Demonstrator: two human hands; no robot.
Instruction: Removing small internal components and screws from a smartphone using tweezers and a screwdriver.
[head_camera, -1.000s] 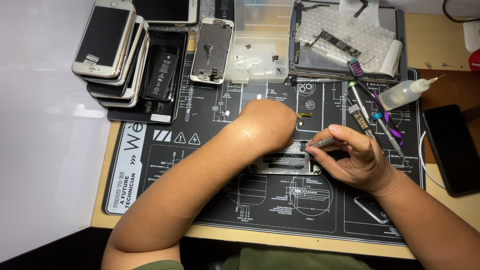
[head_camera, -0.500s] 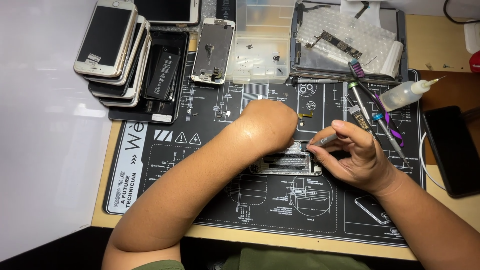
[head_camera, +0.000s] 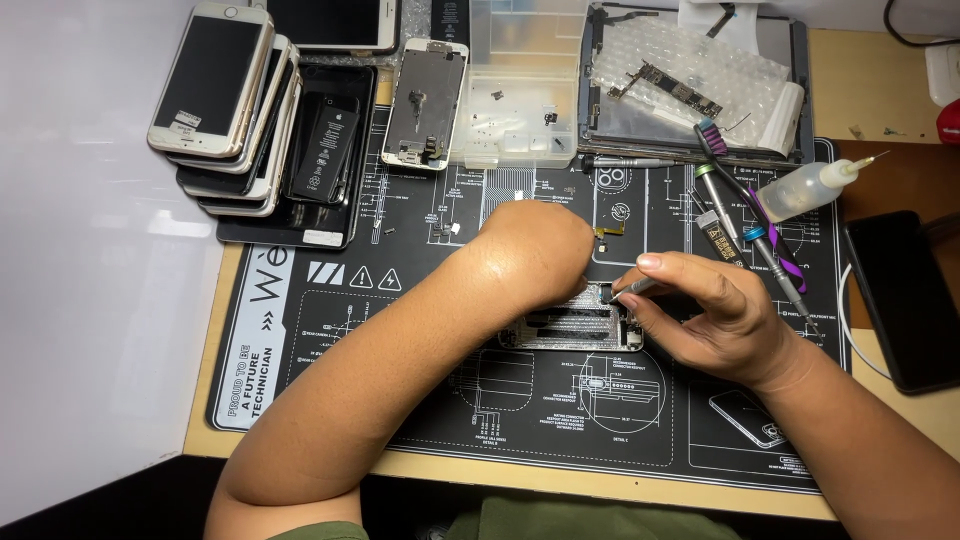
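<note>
The opened silver phone chassis (head_camera: 575, 325) lies mid-mat on the bench, its insides bared and work unfinished — the left hand (head_camera: 535, 250) presses it down, grip hidden, while the right hand (head_camera: 705, 315) pinches a thin metal tool (head_camera: 632, 290) at its right end — nearly unchanged from a second ago.

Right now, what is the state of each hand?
Left hand: rests on the opened phone; grip cannot be told.
Right hand: closed on a thin tool.
</note>
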